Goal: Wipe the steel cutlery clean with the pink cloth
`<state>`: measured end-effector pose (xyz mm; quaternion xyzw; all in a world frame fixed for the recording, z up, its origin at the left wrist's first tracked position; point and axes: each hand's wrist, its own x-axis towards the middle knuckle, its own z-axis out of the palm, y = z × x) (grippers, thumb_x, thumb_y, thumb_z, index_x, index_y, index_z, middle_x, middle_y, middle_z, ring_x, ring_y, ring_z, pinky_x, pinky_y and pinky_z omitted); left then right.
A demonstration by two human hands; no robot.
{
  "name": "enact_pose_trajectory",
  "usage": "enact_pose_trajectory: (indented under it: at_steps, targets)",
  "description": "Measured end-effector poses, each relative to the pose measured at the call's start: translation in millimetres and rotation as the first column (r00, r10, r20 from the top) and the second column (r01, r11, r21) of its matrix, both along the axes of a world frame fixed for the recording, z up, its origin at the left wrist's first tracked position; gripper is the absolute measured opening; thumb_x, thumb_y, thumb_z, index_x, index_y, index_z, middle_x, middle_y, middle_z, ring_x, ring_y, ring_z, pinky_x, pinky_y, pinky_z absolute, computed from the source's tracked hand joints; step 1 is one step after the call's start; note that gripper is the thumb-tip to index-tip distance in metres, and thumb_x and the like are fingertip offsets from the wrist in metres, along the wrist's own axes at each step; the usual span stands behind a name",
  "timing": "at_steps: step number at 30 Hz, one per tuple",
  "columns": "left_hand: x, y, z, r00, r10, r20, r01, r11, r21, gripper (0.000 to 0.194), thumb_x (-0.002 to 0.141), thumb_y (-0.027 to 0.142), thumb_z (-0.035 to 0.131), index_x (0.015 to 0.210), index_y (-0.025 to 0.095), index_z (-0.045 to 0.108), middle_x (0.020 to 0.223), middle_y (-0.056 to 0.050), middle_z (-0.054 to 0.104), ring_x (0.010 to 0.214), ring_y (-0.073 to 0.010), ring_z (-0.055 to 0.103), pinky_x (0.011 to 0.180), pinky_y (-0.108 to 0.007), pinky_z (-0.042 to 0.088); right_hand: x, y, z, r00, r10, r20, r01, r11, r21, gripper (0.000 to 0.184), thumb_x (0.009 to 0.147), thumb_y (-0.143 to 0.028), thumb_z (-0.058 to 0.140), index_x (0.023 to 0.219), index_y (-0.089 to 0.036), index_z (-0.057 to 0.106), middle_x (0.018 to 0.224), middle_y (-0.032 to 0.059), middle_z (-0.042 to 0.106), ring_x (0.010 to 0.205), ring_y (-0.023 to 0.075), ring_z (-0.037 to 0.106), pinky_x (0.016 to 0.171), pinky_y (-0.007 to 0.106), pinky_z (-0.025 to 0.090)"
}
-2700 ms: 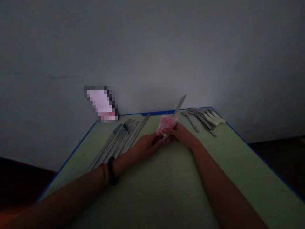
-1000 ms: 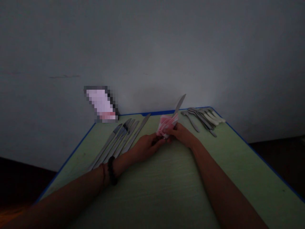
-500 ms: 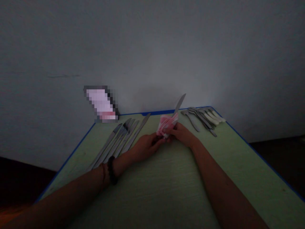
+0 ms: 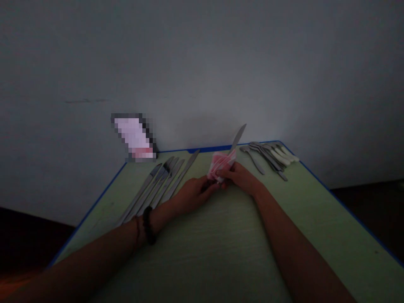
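My left hand (image 4: 193, 192) grips the handle end of a table knife (image 4: 238, 137) whose blade points up and away toward the wall. My right hand (image 4: 239, 176) pinches a pink-and-white cloth (image 4: 221, 163) wrapped around the lower part of that blade. Both hands meet near the middle of the far half of the green table (image 4: 221, 248). A dark bracelet sits on my left wrist.
Several knives (image 4: 160, 185) lie side by side to the left of my hands. A pile of spoons and other cutlery (image 4: 269, 156) lies at the far right corner. A blurred pink object (image 4: 135, 136) leans against the grey wall beyond the table's blue edge.
Almost nothing differs; both hands stay on the knife and cloth, with only tiny shifts of the fingers.
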<state>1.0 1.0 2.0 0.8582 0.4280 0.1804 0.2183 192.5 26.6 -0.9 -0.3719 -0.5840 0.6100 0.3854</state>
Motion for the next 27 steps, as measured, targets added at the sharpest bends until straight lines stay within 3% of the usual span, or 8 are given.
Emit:
enact_pose_trajectory:
  at_steps: [20, 27]
  targets:
    - [0.7, -0.8, 4.0, 1.000, -0.010, 0.000, 0.010, 1.000, -0.021, 0.036, 0.094, 0.043, 0.040, 0.096, 0.016, 0.064, 0.065, 0.000, 0.061, 0.056, -0.0135, 0.053, 0.055, -0.023, 0.037, -0.9, -1.3, 1.0, 1.000, -0.014, -0.005, 0.014, 1.000, -0.008, 0.026, 0.072, -0.038, 0.070, 0.078, -0.013, 0.063, 0.067, 0.0026, 0.067, 0.048, 0.0086, 0.056, 0.048, 0.021, 0.048]
    - [-0.1, -5.2, 4.1, 0.999, -0.010, -0.044, 0.010, 1.000, -0.020, 0.035, 0.095, 0.040, 0.039, 0.080, 0.016, 0.061, 0.062, 0.000, 0.061, 0.056, -0.0139, 0.056, 0.055, -0.023, 0.038, 5.0, -1.5, 1.9, 0.998, 0.055, 0.014, -0.056, 0.995, 0.079, 0.030, 0.078, -0.044, 0.064, 0.079, -0.014, 0.065, 0.069, 0.0018, 0.066, 0.046, 0.0078, 0.053, 0.046, 0.020, 0.044]
